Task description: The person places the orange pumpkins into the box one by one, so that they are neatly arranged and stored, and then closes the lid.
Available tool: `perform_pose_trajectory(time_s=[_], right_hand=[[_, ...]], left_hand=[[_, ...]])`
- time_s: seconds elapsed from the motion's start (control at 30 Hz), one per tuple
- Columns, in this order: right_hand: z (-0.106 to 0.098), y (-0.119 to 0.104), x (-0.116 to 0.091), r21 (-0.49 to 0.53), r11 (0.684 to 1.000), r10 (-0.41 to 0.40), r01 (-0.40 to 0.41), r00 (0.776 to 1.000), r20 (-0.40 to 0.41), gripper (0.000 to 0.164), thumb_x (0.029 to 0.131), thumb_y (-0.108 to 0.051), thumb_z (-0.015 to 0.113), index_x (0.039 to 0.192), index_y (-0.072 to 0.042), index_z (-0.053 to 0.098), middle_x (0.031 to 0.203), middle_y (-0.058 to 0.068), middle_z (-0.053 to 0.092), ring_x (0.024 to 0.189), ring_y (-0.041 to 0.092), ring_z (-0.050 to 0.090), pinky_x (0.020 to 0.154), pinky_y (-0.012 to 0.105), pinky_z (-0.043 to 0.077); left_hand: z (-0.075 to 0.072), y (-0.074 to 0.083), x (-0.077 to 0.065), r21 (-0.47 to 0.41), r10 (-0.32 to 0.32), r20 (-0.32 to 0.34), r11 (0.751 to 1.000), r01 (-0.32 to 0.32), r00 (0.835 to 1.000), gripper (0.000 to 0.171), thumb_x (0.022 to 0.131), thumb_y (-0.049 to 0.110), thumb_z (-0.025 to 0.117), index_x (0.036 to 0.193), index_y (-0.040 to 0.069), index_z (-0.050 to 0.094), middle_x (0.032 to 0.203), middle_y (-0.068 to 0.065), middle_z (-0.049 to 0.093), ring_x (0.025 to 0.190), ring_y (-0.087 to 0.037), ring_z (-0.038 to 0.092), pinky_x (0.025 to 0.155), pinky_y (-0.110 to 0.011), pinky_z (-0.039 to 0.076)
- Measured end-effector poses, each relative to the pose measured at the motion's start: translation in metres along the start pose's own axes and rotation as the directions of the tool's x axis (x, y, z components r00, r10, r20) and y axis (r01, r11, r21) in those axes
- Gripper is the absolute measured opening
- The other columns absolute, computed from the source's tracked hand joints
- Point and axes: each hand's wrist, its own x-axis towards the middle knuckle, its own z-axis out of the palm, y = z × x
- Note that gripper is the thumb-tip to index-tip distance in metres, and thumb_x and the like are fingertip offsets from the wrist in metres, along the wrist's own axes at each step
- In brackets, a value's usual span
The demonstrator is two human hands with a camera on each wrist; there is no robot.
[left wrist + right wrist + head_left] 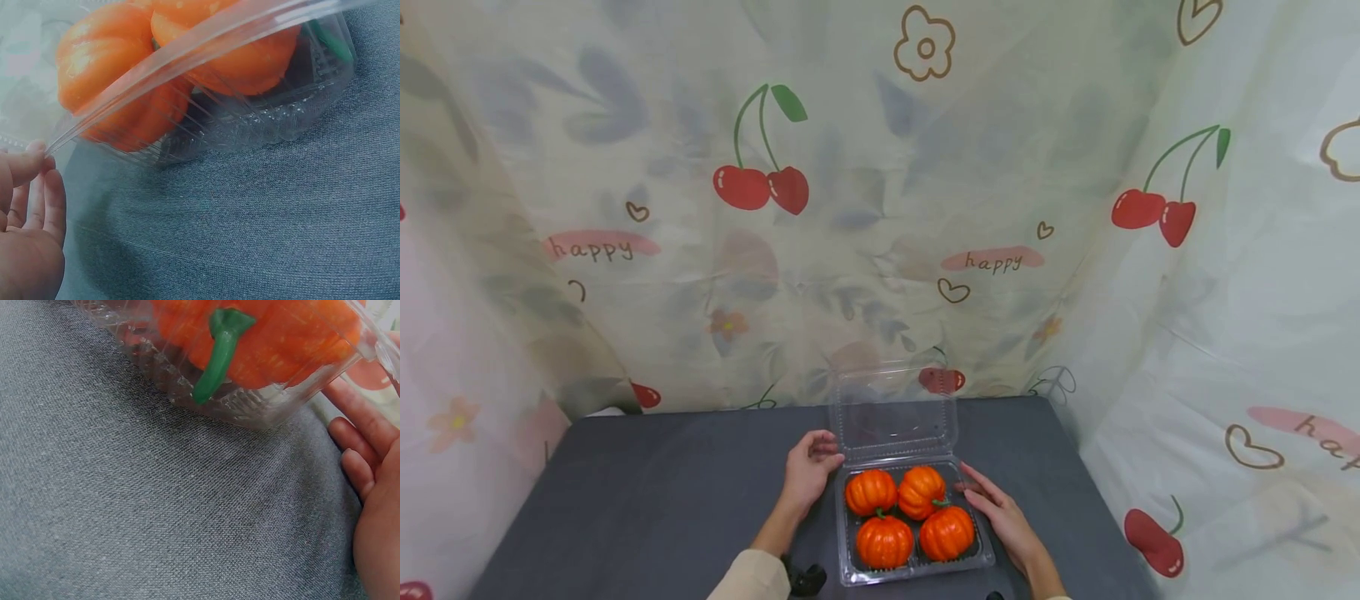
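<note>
A clear plastic clamshell box (pixel 916 533) is seen standing on the grey cloth-covered table (pixel 647 483), close to the near edge and a little right of centre. Four orange toy pumpkins (pixel 910 515) are packed into its tray, two behind and two in front, each with a green stem. The lid (pixel 897 410) is swung up and back on its hinge, standing nearly upright behind the pumpkins, so the tray is left open from above.

The left hand (pixel 808 473) is brought in at the tray's far left corner, where the lid meets the base. In the left wrist view the thin plastic rim (pixel 187 65) is met by the fingertips (pixel 31 164), thumb and fingers loosely curled beside it; whether the edge is truly pinched or only touched cannot be told. It appears the lid is being steadied there.

The right hand (pixel 1000 508) is laid flat along the tray's right side, fingers (pixel 359 419) extended and relaxed, pointing away, resting against or just beside the wall. Nothing is gripped by it; the box seems merely braced.
</note>
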Motion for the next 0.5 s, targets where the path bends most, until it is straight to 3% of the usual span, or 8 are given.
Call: perform_pose_trajectory(time_s=[0.5], right_hand=[[0.0000, -0.0012, -0.0012, 0.015, 1.000, 0.009, -0.009, 1.000, 0.007, 0.058, 0.100, -0.044, 0.060, 0.155, -0.032, 0.044, 0.142, 0.010, 0.063, 0.141, 0.031, 0.050, 0.118, 0.058, 0.035]], left_hand=[[-0.0039, 0.0000, -0.0045, -0.048, 0.044, 0.023, 0.998, -0.042, 0.999, 0.025, 0.082, -0.005, 0.080, 0.101, 0.002, 0.065, 0.099, -0.016, 0.070, 0.084, -0.016, 0.065, 0.071, -0.019, 0.055]])
